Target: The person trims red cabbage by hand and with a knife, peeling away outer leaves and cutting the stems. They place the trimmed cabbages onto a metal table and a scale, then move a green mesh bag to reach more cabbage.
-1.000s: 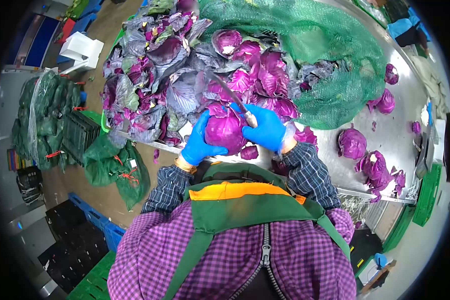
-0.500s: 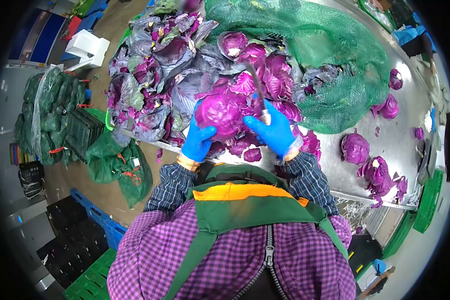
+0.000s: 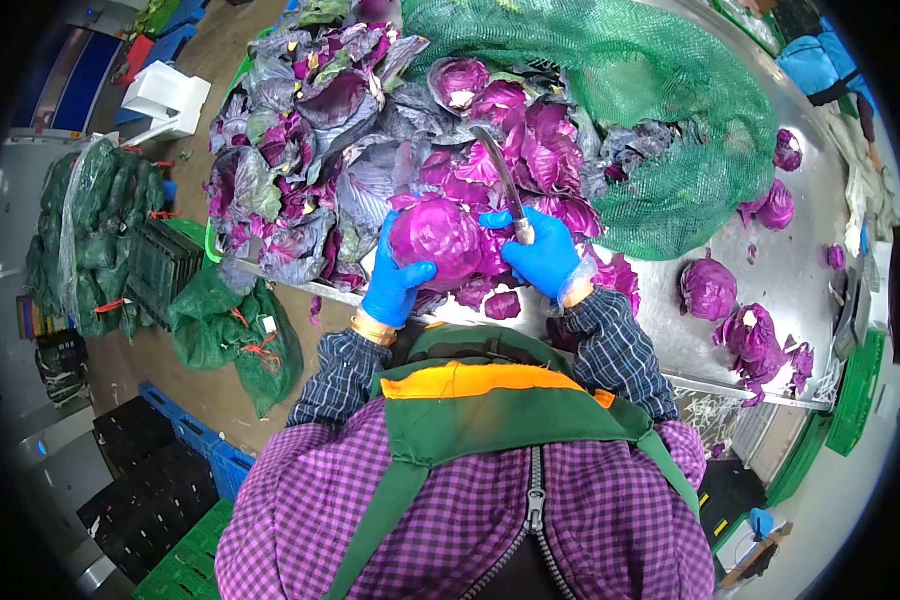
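Observation:
My left hand (image 3: 395, 283), in a blue glove, grips a red cabbage (image 3: 436, 241) from its left side, thumb across the front. In my blue-gloved right hand (image 3: 547, 256) is a knife (image 3: 503, 178), its curved blade pointing up and away to the left. The right fingers wrap its handle, just right of the cabbage. Loose purple leaves (image 3: 551, 147) lie beyond both hands, and a trimmed cabbage (image 3: 458, 84) with a pale cut stem sits farther back among them. Small leaf scraps (image 3: 502, 305) rest in front of the held cabbage.
A large heap of outer leaves (image 3: 300, 160) covers the left of the metal table (image 3: 660, 340). Green netting (image 3: 670, 120) spreads over the back right. Several cabbages (image 3: 708, 289) stand along the right side. Filled green net bags (image 3: 235, 335) lie on the floor at left.
My right hand has drawn slightly back from the cabbage with the knife, and the blade now shows more clearly. The left hand keeps its grip; the cabbage has turned a little.

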The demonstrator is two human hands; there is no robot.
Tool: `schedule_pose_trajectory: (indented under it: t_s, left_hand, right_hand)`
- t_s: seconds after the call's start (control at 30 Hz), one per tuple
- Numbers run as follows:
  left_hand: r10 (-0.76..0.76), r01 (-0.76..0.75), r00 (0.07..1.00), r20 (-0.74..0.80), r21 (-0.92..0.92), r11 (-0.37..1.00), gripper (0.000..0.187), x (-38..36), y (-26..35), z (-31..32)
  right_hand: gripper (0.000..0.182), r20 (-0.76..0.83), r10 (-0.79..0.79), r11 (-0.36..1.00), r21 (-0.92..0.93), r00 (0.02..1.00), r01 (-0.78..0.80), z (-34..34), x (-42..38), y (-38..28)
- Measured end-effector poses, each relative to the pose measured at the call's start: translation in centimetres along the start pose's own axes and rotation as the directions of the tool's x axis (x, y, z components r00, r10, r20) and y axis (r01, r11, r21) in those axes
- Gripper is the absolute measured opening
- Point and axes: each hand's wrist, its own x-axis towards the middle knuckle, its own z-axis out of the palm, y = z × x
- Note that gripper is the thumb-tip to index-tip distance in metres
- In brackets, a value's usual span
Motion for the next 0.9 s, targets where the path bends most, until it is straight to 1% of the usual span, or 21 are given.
schedule_pose_trajectory:
  t_s: [0.07,0.1,0.13,0.2,0.23,0.27,0.3,0.33,0.37,0.4,0.43,0.47,0.5,0.57,0.6,0.67,0.73,0.77,0.8,0.87,0.9]
  left_hand:
    - [-0.032,0.023,0.996,-0.078,-0.122,0.992,0.093,-0.1,-0.3,-0.1]
    - [-0.073,0.058,0.995,-0.069,-0.199,0.978,0.083,-0.3,-0.4,-0.3]
    - [-0.070,0.056,0.995,-0.069,-0.196,0.979,0.083,-0.5,-0.5,-0.4]
    - [-0.242,0.199,0.970,0.007,-0.594,0.779,0.078,-0.6,-0.6,-0.2]
    - [-0.156,0.198,0.980,0.123,-0.599,0.776,0.075,-0.3,-0.7,-0.5]
    - [-0.154,0.193,0.981,0.117,-0.599,0.777,0.075,-0.2,-0.8,-0.6]
    - [-0.133,0.176,0.984,0.115,-0.621,0.764,0.081,-0.1,-0.8,-0.7]
    - [-0.111,0.161,0.987,0.117,-0.642,0.750,0.087,0.2,-0.8,-0.7]
    - [-0.113,0.165,0.986,0.122,-0.640,0.750,0.087,0.5,-0.7,-0.6]
    - [-0.057,0.088,0.994,0.093,-0.383,0.919,0.091,0.6,-0.4,-0.3]
    - [0.012,-0.005,0.997,0.081,-0.090,0.996,0.095,0.9,-0.1,0.0]
    - [0.086,-0.103,0.992,0.089,0.212,0.972,0.100,1.3,0.3,0.2]
    - [-0.031,0.028,0.999,0.010,0.190,0.981,0.097,2.3,1.0,0.5]
    - [-0.028,0.023,1.000,0.012,0.273,0.962,0.095,1.5,2.0,1.6]
    - [-0.030,0.024,0.999,0.012,0.350,0.936,0.095,0.7,2.3,2.2]
    - [-0.034,0.049,0.998,-0.047,0.353,0.935,0.098,0.8,2.2,2.5]
    - [0.115,-0.169,0.986,0.123,0.678,0.716,0.098,0.8,2.0,2.2]
    - [0.125,-0.244,0.968,0.217,0.705,0.666,0.101,0.9,1.8,2.0]
    - [0.124,-0.244,0.968,0.217,0.705,0.666,0.101,0.9,1.9,2.2]
    - [0.153,-0.305,0.948,0.279,0.653,0.693,0.101,0.8,2.2,2.7]
    - [0.144,-0.300,0.945,0.292,0.609,0.734,0.102,0.8,1.8,2.4]
  right_hand:
    - [0.032,-0.115,-0.185,0.980,0.052,0.976,0.192,0.5,0.8,2.2]
    - [0.026,-0.164,-0.172,0.985,-0.043,0.971,0.167,0.2,1.1,2.4]
    - [0.026,-0.163,-0.174,0.985,-0.041,0.971,0.169,-0.2,1.4,2.7]
    - [0.030,-0.292,-0.066,0.921,-0.386,0.954,-0.055,-1.0,1.7,3.1]
    - [0.034,-0.312,-0.366,0.897,-0.371,0.877,0.242,-0.5,1.5,3.2]
    - [0.034,-0.306,-0.366,0.897,-0.369,0.879,0.245,-0.4,1.1,3.4]
    - [0.037,-0.190,-0.150,0.987,0.031,0.970,0.159,0.2,-0.1,0.8]
    - [0.040,0.005,0.013,0.915,0.404,1.000,-0.015,0.5,-0.8,-1.0]
    - [0.045,0.175,-0.052,0.809,0.584,0.983,-0.061,0.6,-1.1,-1.5]
    - [0.046,0.281,-0.023,0.798,0.583,0.959,-0.152,0.8,-0.7,-1.1]
    - [0.047,0.214,-0.085,0.826,0.562,0.973,-0.051,1.0,-0.8,-0.9]
    - [0.049,0.151,-0.153,0.846,0.531,0.977,0.050,1.4,-0.8,-0.9]
    - [0.049,0.152,-0.158,0.846,0.531,0.976,0.054,1.6,-0.5,-1.1]
    - [0.051,-0.019,-0.194,0.918,0.348,0.981,0.189,2.1,-0.2,-0.7]
    - [0.051,-0.014,-0.188,0.919,0.351,0.982,0.181,2.3,-0.1,-0.1]
    - [0.051,-0.047,-0.412,0.911,0.005,0.910,0.413,2.0,0.9,0.7]
    - [0.043,-0.107,-0.410,0.907,0.059,0.906,0.418,2.2,1.4,0.1]
    - [0.040,-0.064,-0.326,0.940,0.088,0.943,0.331,2.0,1.7,-0.4]
    - [0.037,-0.015,-0.237,0.965,0.113,0.971,0.238,2.0,1.8,-0.5]
    - [0.028,-0.037,-0.214,0.965,0.148,0.976,0.217,1.3,2.3,-0.3]
    - [0.025,-0.166,-0.168,0.964,0.178,0.972,0.197,0.7,2.8,0.1]
